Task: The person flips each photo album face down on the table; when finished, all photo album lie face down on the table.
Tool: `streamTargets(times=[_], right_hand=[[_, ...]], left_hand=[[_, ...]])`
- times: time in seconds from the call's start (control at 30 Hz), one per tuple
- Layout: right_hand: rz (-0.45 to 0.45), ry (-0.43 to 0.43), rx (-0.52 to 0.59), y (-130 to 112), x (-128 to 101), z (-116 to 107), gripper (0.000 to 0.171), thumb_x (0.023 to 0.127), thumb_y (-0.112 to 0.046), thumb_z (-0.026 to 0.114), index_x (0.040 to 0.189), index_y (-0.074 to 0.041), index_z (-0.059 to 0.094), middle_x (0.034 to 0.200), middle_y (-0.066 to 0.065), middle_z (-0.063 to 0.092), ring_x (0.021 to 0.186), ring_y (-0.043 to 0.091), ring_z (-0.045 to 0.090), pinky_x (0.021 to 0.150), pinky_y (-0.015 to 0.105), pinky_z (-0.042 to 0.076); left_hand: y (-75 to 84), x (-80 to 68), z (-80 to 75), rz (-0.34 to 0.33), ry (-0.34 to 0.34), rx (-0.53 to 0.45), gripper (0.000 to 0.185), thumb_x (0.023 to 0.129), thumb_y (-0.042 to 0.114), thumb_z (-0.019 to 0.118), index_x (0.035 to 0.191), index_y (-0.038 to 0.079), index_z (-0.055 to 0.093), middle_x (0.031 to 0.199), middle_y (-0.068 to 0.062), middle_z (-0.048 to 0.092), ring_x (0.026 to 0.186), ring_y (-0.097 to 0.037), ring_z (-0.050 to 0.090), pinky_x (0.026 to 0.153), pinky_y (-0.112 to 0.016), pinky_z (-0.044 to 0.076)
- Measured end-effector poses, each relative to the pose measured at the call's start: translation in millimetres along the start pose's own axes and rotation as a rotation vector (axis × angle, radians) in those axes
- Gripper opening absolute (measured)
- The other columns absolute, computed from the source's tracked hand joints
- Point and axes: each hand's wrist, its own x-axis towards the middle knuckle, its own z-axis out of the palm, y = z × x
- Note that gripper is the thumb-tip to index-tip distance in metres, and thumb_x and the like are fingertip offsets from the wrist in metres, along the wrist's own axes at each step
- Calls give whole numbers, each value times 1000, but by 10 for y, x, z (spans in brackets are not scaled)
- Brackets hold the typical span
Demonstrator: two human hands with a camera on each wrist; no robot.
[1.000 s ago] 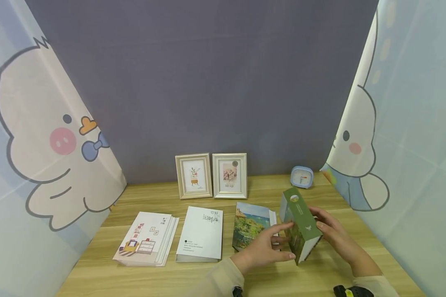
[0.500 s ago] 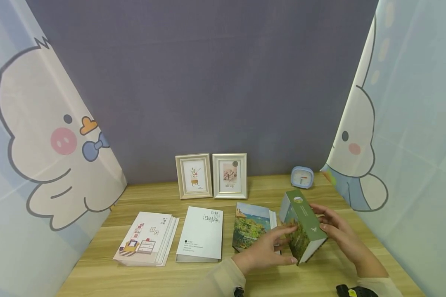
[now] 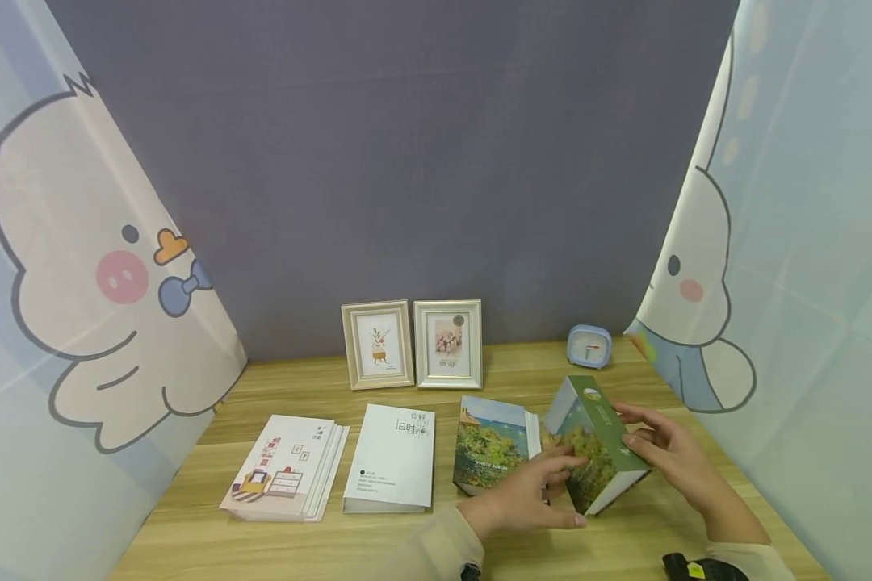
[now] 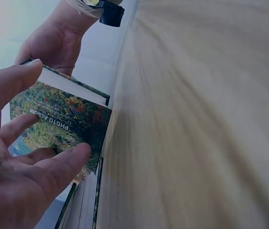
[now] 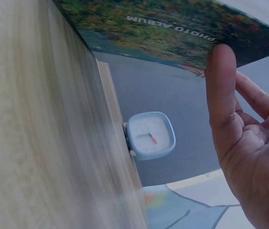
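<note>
Right of centre in the head view, the thick green landscape-printed photo album (image 3: 594, 444) tilts on one lower edge on the light wooden table (image 3: 378, 545), steadied between the left hand (image 3: 525, 499) and right hand (image 3: 663, 450), fingers nearly straight against its faces. With no curled grip, it could slip and topple onto the similar landscape-covered album (image 3: 490, 442) lying flat just left.

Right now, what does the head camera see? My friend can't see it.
Two hands tilt a green photo album over a wooden desk. Three more albums lie to the left, with two picture frames and a blue clock behind.
</note>
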Motion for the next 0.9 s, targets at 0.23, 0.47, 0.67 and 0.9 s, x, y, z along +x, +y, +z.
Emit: streamTargets(times=[0.23, 0.47, 0.67, 0.9], right_hand=[[93, 89, -130, 4, -45, -66, 44, 106, -5, 62, 149, 0, 54, 121, -6, 62, 91, 15, 73, 66, 34, 62], [153, 126, -245, 28, -76, -146, 46, 105, -10, 66, 146, 5, 55, 120, 4, 65, 88, 12, 73, 63, 33, 60], [228, 126, -324, 35, -79, -162, 47, 104, -19, 70, 143, 4, 59, 118, 16, 64, 86, 10, 70, 65, 31, 59], [317, 111, -403, 51, -107, -188, 49, 101, -25, 73, 139, 3, 62, 110, 15, 68, 79, 13, 66, 61, 31, 57]], left_hand=[[-10, -4, -1, -54, -59, 19, 65, 99, 16, 76, 156, 31, 49, 170, 6, 20, 148, -9, 35, 106, -21, 48], [-30, -9, -3, -73, -84, 49, 62, 98, 14, 77, 154, 25, 53, 169, 10, 24, 147, -6, 35, 107, -18, 46], [-32, -12, -5, -80, -91, 69, 59, 98, 15, 76, 153, 22, 55, 169, 10, 26, 147, -3, 35, 106, -16, 46], [-55, -7, 3, -100, -91, 74, 55, 98, 14, 76, 150, 19, 58, 166, 11, 30, 144, -2, 39, 104, -16, 48]])
